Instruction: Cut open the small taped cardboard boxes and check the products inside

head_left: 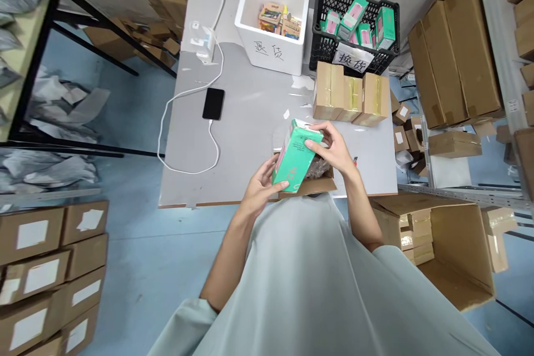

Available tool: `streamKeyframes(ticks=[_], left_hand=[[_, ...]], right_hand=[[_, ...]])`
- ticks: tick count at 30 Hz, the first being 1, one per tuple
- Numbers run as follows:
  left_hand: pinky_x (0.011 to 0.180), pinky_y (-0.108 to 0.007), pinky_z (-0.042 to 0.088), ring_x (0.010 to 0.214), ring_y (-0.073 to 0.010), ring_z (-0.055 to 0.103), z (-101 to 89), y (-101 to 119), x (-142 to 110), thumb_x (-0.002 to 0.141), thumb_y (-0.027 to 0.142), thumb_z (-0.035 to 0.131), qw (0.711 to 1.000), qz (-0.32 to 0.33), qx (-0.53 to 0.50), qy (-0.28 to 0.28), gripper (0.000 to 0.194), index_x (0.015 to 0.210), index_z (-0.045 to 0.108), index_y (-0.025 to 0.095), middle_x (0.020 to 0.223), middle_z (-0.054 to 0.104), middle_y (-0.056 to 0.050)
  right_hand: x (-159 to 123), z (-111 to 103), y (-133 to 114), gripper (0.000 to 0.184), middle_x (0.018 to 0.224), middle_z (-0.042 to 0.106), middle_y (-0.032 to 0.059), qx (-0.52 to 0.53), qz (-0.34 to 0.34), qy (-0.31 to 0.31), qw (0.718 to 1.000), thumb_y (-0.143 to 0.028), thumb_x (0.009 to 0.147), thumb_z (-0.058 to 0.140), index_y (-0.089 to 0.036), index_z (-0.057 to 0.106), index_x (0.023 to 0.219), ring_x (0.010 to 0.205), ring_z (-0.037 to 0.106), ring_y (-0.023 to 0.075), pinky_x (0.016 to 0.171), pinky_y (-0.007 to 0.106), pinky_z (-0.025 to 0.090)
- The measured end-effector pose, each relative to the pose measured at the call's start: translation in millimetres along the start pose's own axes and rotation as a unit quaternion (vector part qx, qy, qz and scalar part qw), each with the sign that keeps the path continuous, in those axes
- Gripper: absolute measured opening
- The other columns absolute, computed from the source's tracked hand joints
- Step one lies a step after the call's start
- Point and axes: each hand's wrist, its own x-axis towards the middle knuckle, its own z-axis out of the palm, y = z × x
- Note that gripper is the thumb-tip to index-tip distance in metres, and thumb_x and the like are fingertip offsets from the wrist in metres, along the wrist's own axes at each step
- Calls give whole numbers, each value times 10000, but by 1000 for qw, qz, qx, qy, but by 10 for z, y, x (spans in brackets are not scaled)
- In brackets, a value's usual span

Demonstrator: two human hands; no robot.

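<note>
A green and pink carton [296, 157] is tilted between my two hands near the table's front edge. My left hand [263, 182] grips its lower left corner, thumb across the front. My right hand [332, 148] pinches its upper right end, with the thumb on the face and fingers behind. Beneath the carton stands an opened cardboard box [321, 185], mostly hidden, with crumpled clear wrapping [317, 168] showing inside. A small red object [355, 161] lies beside my right wrist.
A white foam bin [271, 50] with small packs and a black crate [319, 44] of similar green cartons stand at the back. Several taped boxes [351, 94] sit before the crate. A phone [213, 104] lies left on its cable. A large open box [459, 233] stands at right.
</note>
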Motion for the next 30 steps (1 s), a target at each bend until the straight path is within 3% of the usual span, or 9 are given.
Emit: streamKeyframes(ticks=[3,6,9,11,15,18,24,27,30], left_hand=[[1120,-420,666,1446,-344,728,-213,120,101,660,509,1136,997,50,46,43,1213,1707,562,290,1545,754,-158],[1049,-394,681,1384,-336,759,-390,329,227,666,545,1134,985,117,92,89,1250,1731,528,295,1543,753,-175],[986,-391,689,1265,-316,800,-428,580,379,682,576,1125,968,163,148,121,1200,1711,561,325,1607,716,-185],[1014,-411,680,1208,-303,812,-367,746,486,670,595,1126,961,184,165,122,1167,1675,606,312,1626,703,-189],[1114,-463,637,1304,-341,784,-145,1004,643,857,730,963,965,211,134,78,816,1460,771,215,1514,773,-197],[1134,-472,625,1394,-366,750,-5,1046,701,969,827,790,978,207,28,-2,769,1425,794,208,1456,803,-191],[805,-318,640,1016,-265,827,123,860,790,850,717,964,985,156,-43,-64,785,1457,773,258,1264,839,-110],[692,-276,593,915,-234,809,117,830,814,853,720,953,985,164,-23,-50,757,1424,765,260,1182,836,-90],[669,-265,581,884,-220,791,70,844,816,865,712,943,985,168,11,-26,725,1381,750,242,1127,829,-84]], right_hand=[[-94,-136,36,666,1459,749,109,-13,37,16,999,-748,803,991,-271,697,1163,1298,752,286,1093,425,625],[-233,-198,167,831,1377,764,100,20,93,27,995,-718,770,1019,-297,664,1393,1185,785,275,1024,424,661],[-394,-163,322,993,1351,764,94,56,124,-17,991,-661,822,999,-309,541,1630,1136,794,275,1002,437,682],[-504,-75,411,920,1423,743,103,61,125,-52,989,-608,822,1016,-292,596,1577,1205,776,285,1035,431,677],[-720,205,552,798,1521,713,79,132,156,-59,977,-569,806,1042,-321,650,1456,1322,754,279,1037,384,678],[-855,403,633,826,1505,759,82,265,230,-91,932,-673,865,968,-368,592,1534,1289,807,308,860,385,726],[-940,592,661,668,1419,825,219,357,332,-128,864,-790,1080,628,-207,726,1390,1418,769,382,703,317,702],[-924,566,607,694,1400,835,168,326,325,-129,878,-793,1030,720,-249,703,1460,1375,787,362,755,345,725],[-906,509,511,807,1413,817,108,229,266,-91,932,-770,950,848,-319,626,1581,1322,797,319,909,414,744]])
